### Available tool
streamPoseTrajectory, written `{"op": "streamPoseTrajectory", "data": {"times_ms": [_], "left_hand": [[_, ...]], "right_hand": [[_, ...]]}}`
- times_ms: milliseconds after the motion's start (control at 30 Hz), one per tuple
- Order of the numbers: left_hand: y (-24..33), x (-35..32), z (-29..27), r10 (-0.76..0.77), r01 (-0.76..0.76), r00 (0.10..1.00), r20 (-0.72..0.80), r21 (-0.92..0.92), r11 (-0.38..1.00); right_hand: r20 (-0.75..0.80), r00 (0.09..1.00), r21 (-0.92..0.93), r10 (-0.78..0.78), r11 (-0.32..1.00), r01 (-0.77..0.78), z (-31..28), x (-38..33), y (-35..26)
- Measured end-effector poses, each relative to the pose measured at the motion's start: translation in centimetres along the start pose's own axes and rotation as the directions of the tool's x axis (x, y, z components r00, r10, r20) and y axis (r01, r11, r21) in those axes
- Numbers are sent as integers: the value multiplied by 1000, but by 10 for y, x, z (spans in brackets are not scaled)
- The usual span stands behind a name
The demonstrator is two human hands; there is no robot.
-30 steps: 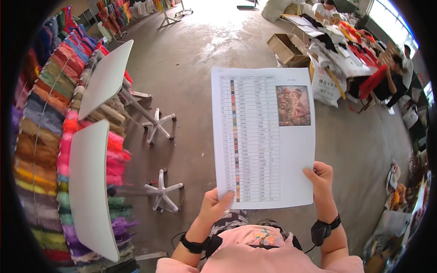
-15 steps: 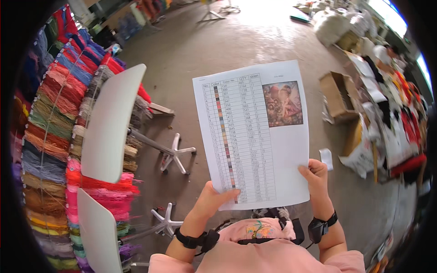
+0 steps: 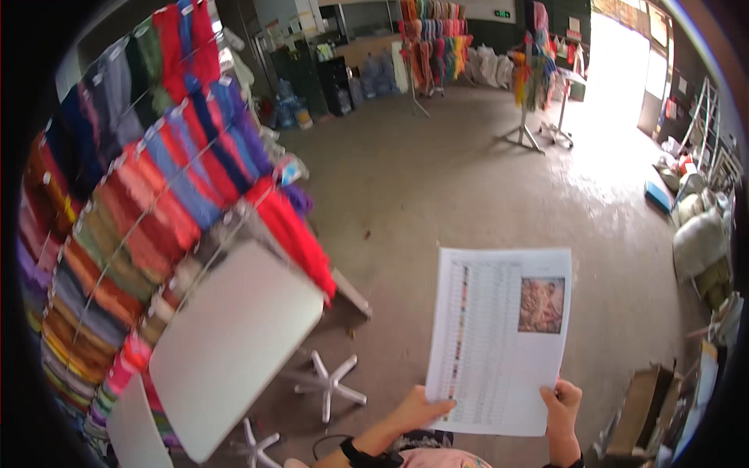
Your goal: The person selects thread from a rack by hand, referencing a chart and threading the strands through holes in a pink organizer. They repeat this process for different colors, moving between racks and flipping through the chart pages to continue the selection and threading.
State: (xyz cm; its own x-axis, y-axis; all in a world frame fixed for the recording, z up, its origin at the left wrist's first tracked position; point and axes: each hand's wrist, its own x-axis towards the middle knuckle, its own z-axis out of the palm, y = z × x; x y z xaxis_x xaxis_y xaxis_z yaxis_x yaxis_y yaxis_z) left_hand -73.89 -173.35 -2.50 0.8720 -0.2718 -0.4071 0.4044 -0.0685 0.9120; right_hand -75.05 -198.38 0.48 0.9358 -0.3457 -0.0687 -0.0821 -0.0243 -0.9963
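Observation:
A white printed sheet (image 3: 499, 374) is held up in front of me by its lower corners. It carries a table with a column of small colour swatches and a picture of warm brown and pink tones at upper right. My left hand (image 3: 425, 407) pinches the lower left edge, thumb on top. At the lower right edge my right hand (image 3: 562, 399) grips the paper, thumb on the front and fingers behind. Both wrists wear black straps, partly cut off by the lower edge.
On the left a rack of colourful thread skeins (image 3: 148, 203) stands beside a pale tabletop (image 3: 238, 343) and a star-shaped metal base (image 3: 328, 386). Farther off are more thread racks (image 3: 437, 51) and water bottles (image 3: 378, 74). A cardboard box (image 3: 644, 409) and sacks (image 3: 702, 242) line the right.
My view has lifted and turned, so the far racks and bright doorway now show. The sheet sits lower and farther right in the picture, still in both hands.

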Motion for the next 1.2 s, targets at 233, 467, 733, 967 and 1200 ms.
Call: {"op": "streamPoseTrajectory", "data": {"times_ms": [233, 467, 733, 967, 1200], "left_hand": [[111, 218, -23, 46, -47, 999, 10, 86, 995], [190, 406, -81, 38, -78, 951, -307, -121, 990], [279, 543, -203, -112, -66, 683, -721, -215, 974], [335, 638, -364, 27, -436, 476, -879, -210, 875], [380, 732, -601, -131, -227, 568, -812, -308, 924]], "right_hand": [[12, 1000, 28, 17, 999, -18, 33, 231, -18], [187, 982, 107, 18, 993, -38, 141, 466, -26], [743, 667, -101, -53, 976, 190, 349, 732, -89], [787, 589, -62, -184, 926, 373, 555, 867, -99], [757, 596, -49, -267, 886, 460, 731, 1001, -97]]}}
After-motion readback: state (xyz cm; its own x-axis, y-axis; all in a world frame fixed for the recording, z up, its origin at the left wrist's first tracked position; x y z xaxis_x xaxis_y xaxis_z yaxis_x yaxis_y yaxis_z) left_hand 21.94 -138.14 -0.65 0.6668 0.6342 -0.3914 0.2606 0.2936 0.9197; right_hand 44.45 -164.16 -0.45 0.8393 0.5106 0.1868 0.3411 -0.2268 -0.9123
